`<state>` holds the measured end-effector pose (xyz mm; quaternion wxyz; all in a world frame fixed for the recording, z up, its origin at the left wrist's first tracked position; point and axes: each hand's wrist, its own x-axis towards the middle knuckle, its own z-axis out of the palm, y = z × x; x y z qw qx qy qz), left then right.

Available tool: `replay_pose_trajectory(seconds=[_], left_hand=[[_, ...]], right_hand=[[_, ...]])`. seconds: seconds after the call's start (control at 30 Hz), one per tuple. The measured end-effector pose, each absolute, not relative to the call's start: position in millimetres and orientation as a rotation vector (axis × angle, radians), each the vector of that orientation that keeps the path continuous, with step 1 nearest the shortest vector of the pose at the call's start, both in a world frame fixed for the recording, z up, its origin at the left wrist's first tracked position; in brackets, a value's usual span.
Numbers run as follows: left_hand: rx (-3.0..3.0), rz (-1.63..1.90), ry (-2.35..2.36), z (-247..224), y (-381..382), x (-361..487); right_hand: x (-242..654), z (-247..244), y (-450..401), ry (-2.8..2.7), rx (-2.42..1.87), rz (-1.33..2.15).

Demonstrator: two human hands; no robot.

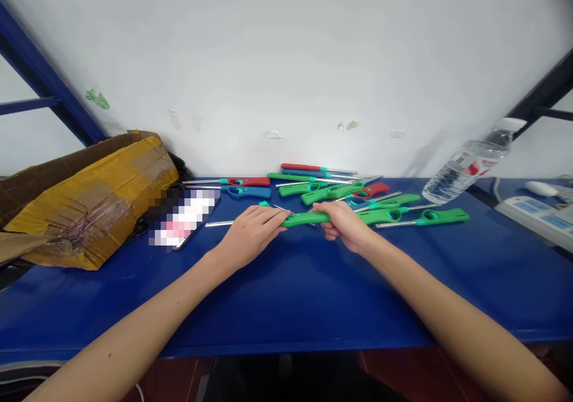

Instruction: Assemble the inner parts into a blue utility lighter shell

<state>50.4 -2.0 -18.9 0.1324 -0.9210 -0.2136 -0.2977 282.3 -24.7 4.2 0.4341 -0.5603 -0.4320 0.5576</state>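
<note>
Held level: green stick lighter (305, 218)

Head view. We find the green stick lighter lying crosswise at mid-width of the tabletop (286, 306); the metal tube (219, 223) emerging left of the left hand (255, 229) appears to be its own. That hand is closed palm-down over the tube end of the handle, its underside hidden. The right hand (345, 223) grips the other end, thumb on top, fingers curled beneath. Just beside it lies a loose green lighter (380, 216); behind, we note a pile of lighters (316, 196) in green, blue and red. We cannot tell whether the held piece touches the surface.

In our judgement, good handling calls for a firm right grip while the left fingers work lightly, without pressing the trigger. We advise aligning tube and handle, and giving the right knuckles clearance from the loose green lighter.
</note>
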Motion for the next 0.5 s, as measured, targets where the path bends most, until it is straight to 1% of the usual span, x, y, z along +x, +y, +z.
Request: replay_pose_trajectory(seconds=[0.2, 0.33, 0.5], left_hand=[[-2.791, -1.012, -0.617, -16.4, -2.6, 46.2], [-2.841, -1.023, -0.640, -17.7, -1.5, 43.9], [-2.822, -0.918, -0.707, -22.9, -3.7, 47.2]], right_hand=[[284.5, 2.6, -25.3, -1.011, -1.399, 1.670], [286.0, -0.5, -24.1, -1.013, -1.382, 1.718], [283.8, -2.2, -25.9, -1.128, -1.352, 1.696]])
